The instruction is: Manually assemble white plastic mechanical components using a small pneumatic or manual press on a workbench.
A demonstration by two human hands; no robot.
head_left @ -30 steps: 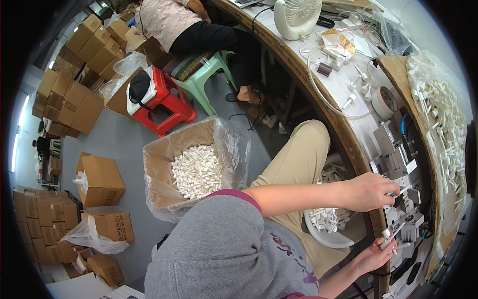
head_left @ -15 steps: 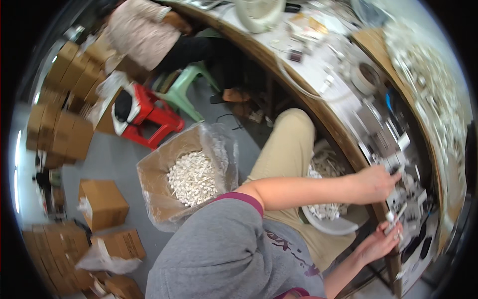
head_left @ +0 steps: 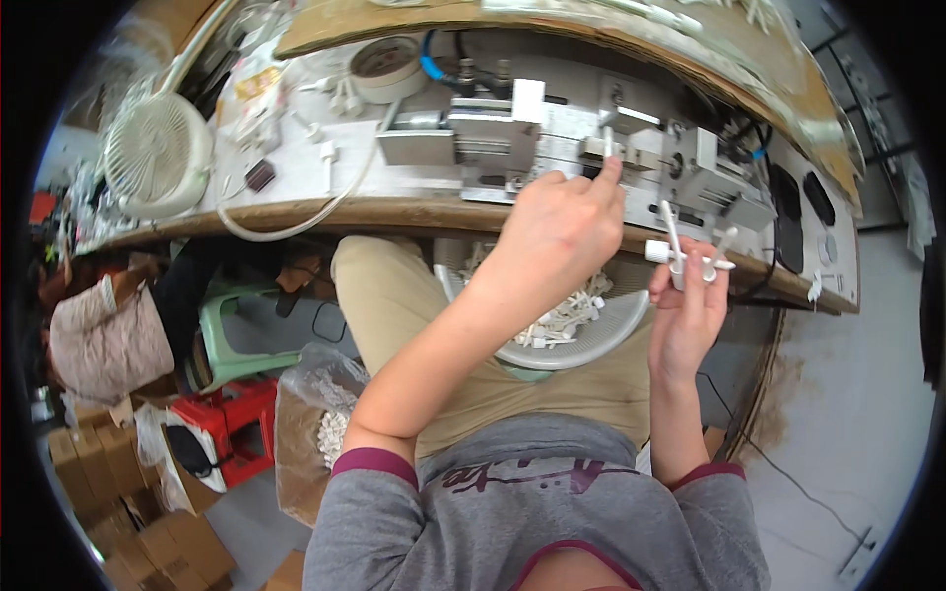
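My left hand [head_left: 565, 225] reaches over the bench edge to a metal clamping fixture [head_left: 641, 158]. Its index finger is extended and meets a slim white plastic piece [head_left: 608, 143] standing at the fixture; the thumb is hidden beneath the hand. To the right, just in front of the bench edge, my right hand [head_left: 688, 310] is turned palm up, its fingers closed around several small white plastic parts [head_left: 674, 258]. Some of these stick upward, and one with a broad cap points left. A grey basin [head_left: 562, 357] of similar white parts sits below my left forearm.
On the bench stand a white fan [head_left: 158, 156], a tape roll [head_left: 386, 69] and a looped white cable [head_left: 286, 234]. Cardboard [head_left: 394, 25] lines the back. Left on the floor are a red stool [head_left: 229, 428], a green stool [head_left: 232, 345], cartons [head_left: 177, 552] and a seated person [head_left: 113, 340].
My view has swung round to face the bench, so the floor and cartons have shifted to the lower left. Both hands stay near the fixture, the right one still holding white parts.
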